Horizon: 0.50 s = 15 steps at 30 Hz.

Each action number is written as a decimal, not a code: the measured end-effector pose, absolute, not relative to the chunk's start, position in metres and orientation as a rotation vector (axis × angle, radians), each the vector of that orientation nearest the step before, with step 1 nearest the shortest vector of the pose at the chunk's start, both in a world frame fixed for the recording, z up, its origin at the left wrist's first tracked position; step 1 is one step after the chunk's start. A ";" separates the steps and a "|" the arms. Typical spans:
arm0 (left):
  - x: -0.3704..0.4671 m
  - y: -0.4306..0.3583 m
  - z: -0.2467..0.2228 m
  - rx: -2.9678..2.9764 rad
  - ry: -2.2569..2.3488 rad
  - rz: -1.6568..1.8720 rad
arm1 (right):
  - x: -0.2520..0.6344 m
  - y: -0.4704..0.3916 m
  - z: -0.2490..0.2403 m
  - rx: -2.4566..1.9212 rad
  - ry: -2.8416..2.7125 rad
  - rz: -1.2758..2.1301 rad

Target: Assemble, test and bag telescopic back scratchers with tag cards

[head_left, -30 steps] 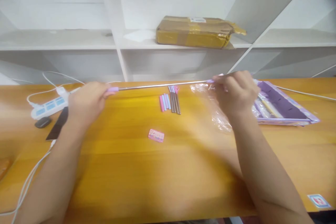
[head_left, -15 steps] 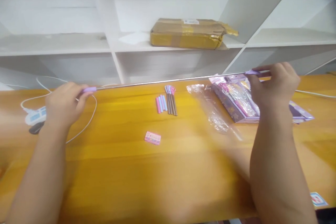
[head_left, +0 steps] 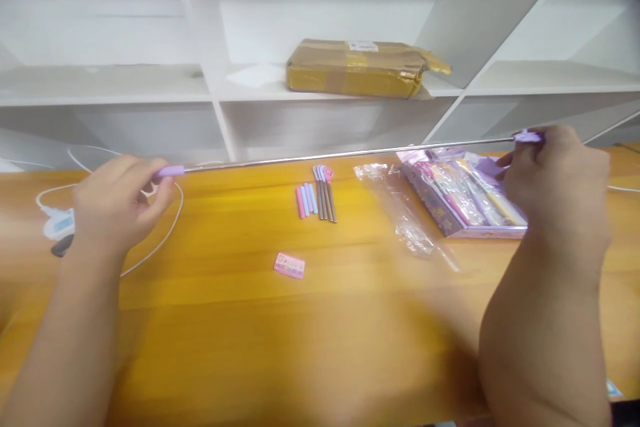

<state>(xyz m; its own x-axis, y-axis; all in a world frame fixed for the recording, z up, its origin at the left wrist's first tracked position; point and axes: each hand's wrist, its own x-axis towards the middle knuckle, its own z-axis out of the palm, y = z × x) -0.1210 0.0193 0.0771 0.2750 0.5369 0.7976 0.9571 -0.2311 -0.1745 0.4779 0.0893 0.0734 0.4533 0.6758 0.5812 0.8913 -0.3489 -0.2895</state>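
A thin metal telescoping back scratcher [head_left: 320,157] stretches almost level above the table, drawn out long. My left hand [head_left: 117,203] is closed on its purple handle at the left end. My right hand [head_left: 560,173] grips the purple head at the other end, and the fingers partly cover it. Below the rod lie several short metal rods with pink and blue claw-shaped heads [head_left: 326,193]. Beside them is a row of pink, blue and purple tubes [head_left: 307,200]. Nearer to me lies a small pink card [head_left: 289,265].
An open purple box [head_left: 450,230] of plastic-wrapped items sits at the right, partly behind my right hand. Clear plastic wrap [head_left: 413,233] lies beside it. A white power strip [head_left: 60,223] with cables is at the left. A taped cardboard box [head_left: 355,70] rests on the white shelf [head_left: 250,90].
My right hand has moved right with the purple head, and the metal rod between my hands has become longer. My left hand has shifted slightly left, still holding the handle.
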 end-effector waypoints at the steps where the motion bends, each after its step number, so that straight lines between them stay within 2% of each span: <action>1: -0.122 0.019 0.077 -1.870 -1.356 -0.777 | 0.476 0.090 0.076 -2.173 -1.254 -0.478; 15: -0.126 0.021 0.076 -1.890 -1.309 -0.673 | 0.466 0.090 0.081 -2.339 -1.204 -0.492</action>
